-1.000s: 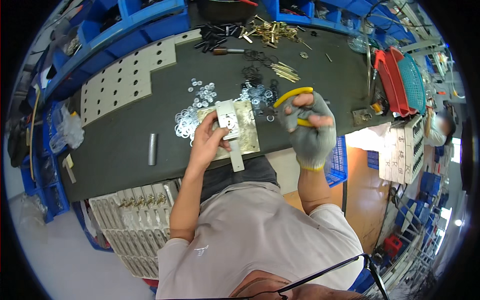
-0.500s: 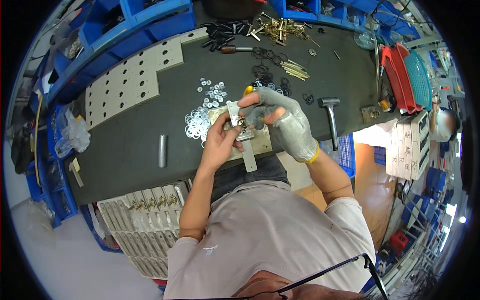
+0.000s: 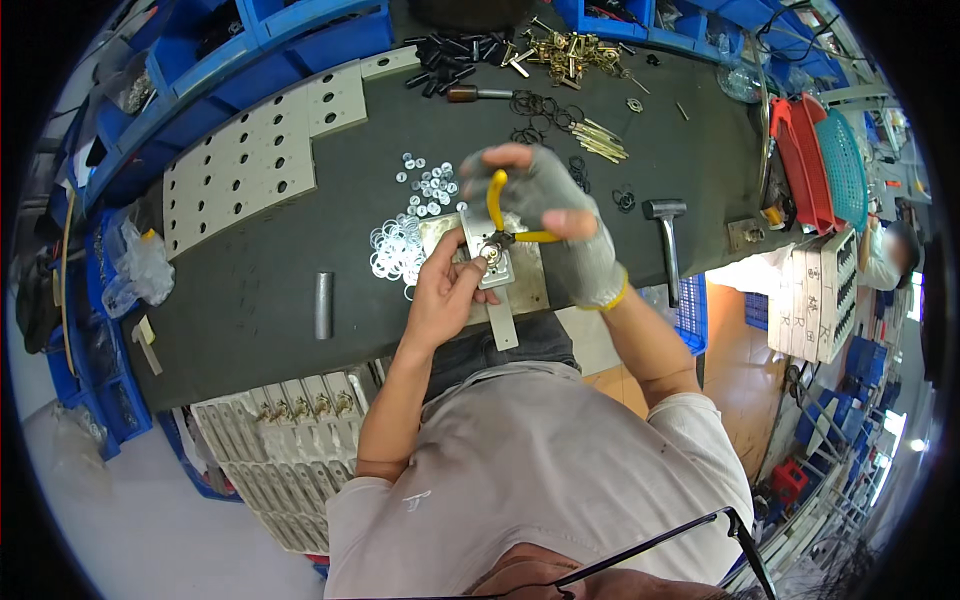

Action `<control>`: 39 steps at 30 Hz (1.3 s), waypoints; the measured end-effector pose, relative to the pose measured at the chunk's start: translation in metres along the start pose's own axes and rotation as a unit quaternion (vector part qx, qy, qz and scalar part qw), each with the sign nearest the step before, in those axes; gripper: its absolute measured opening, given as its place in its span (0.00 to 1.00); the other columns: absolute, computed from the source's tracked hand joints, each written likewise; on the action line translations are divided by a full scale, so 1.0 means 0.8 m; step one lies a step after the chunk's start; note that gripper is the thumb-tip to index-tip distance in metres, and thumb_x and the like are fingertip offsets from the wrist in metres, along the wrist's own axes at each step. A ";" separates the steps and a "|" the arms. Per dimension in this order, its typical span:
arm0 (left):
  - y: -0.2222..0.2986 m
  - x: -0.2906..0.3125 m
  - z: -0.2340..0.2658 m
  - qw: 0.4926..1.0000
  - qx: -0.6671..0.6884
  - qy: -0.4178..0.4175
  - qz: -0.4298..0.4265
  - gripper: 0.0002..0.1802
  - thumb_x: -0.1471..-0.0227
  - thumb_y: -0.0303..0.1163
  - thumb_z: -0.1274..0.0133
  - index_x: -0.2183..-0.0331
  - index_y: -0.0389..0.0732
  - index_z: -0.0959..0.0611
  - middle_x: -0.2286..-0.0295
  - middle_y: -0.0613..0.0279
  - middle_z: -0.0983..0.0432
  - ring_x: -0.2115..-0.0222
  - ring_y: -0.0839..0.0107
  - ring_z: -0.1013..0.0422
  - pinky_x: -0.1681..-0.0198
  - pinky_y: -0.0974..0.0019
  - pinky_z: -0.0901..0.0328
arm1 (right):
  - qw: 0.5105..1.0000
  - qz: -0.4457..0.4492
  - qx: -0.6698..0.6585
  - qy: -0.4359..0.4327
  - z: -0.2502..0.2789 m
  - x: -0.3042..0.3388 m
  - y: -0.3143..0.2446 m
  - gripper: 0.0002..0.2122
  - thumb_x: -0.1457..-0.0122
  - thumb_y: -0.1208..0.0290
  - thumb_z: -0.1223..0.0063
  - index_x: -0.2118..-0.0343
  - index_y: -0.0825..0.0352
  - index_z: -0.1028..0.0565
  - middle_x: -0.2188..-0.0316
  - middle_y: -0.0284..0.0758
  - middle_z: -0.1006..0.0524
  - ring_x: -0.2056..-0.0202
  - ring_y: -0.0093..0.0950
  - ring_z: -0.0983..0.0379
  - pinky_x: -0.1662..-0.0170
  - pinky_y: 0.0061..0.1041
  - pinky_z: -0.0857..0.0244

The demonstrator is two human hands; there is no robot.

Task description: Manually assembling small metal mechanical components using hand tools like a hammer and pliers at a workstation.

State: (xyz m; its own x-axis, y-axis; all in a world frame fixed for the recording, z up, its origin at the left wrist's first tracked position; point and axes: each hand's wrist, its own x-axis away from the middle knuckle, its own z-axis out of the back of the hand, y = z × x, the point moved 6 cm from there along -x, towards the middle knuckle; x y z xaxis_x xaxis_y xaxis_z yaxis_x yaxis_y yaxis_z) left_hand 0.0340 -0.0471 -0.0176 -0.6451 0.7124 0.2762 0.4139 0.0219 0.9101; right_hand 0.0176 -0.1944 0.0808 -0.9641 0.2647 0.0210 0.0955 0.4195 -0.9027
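Observation:
My bare left hand (image 3: 440, 298) grips a pale metal plate (image 3: 503, 274) with a long narrow end, holding it in front of my body. Its thumb rests beside a brass-coloured round fitting (image 3: 491, 254) set in the plate. Over the plate, my right hand (image 3: 575, 230), in a grey fingerless-tipped work glove, holds pliers (image 3: 497, 205) with yellow handles spread apart. The jaws of the pliers meet the plate near the fitting. Blur softens the gloved fingers, and how they wrap the handles is partly unclear. A pile of shiny rings (image 3: 396, 248) lies left of the plate.
A metal rod (image 3: 324, 305) stands or lies at left; a hammer (image 3: 668, 250) lies at right. Farther back are small round caps (image 3: 436, 186), black rings (image 3: 535, 105), a screwdriver (image 3: 480, 94), brass parts (image 3: 570, 55) and holed plates (image 3: 240, 160). Blue bins (image 3: 310, 40) line the back.
The yellow-handled pliers, mostly hidden by the glove before, now show with their handles spread. My right hand has opened wider around them. My left hand keeps its hold on the plate.

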 end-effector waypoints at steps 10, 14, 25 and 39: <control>-0.002 0.000 0.002 1.000 -0.016 0.008 0.017 0.22 0.35 0.23 0.54 0.41 0.30 0.32 0.58 0.56 0.23 0.73 0.74 0.23 0.71 0.69 0.24 | 0.973 0.129 0.153 -0.113 -0.026 0.012 -0.011 0.32 0.41 0.47 0.56 0.47 0.74 0.25 0.54 0.42 0.23 0.53 0.33 0.26 0.45 0.32 0.35; 0.003 -0.001 -0.004 1.000 -0.016 0.016 -0.009 0.23 0.35 0.23 0.55 0.40 0.31 0.32 0.61 0.58 0.23 0.74 0.76 0.24 0.72 0.71 0.26 | 0.969 0.133 0.207 -0.017 0.018 0.012 -0.016 0.27 0.37 0.49 0.53 0.50 0.73 0.25 0.62 0.35 0.27 0.64 0.23 0.32 0.58 0.25 0.34; 0.002 0.002 -0.004 0.999 -0.026 0.007 0.017 0.24 0.34 0.24 0.57 0.38 0.34 0.32 0.60 0.60 0.23 0.64 0.77 0.22 0.66 0.71 0.23 | 0.976 -0.013 0.123 -0.178 -0.020 0.021 -0.018 0.36 0.37 0.34 0.51 0.49 0.72 0.27 0.60 0.34 0.25 0.62 0.19 0.29 0.65 0.19 0.32; 0.007 0.000 -0.002 0.998 0.015 0.061 0.030 0.19 0.35 0.23 0.54 0.44 0.35 0.27 0.65 0.63 0.21 0.74 0.80 0.24 0.72 0.73 0.25 | 0.971 -0.011 0.162 -0.176 -0.023 0.024 -0.025 0.23 0.36 0.54 0.53 0.49 0.72 0.27 0.55 0.38 0.25 0.54 0.29 0.29 0.47 0.29 0.35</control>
State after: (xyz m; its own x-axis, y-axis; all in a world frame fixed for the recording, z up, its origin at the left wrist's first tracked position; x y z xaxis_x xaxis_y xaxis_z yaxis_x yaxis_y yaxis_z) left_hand 0.0353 -0.0476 -0.0121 -0.6910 0.6224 0.3676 0.4726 0.0043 0.8813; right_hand 0.0016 -0.1815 0.1072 -0.9954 -0.0788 -0.0554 0.0465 0.1107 -0.9928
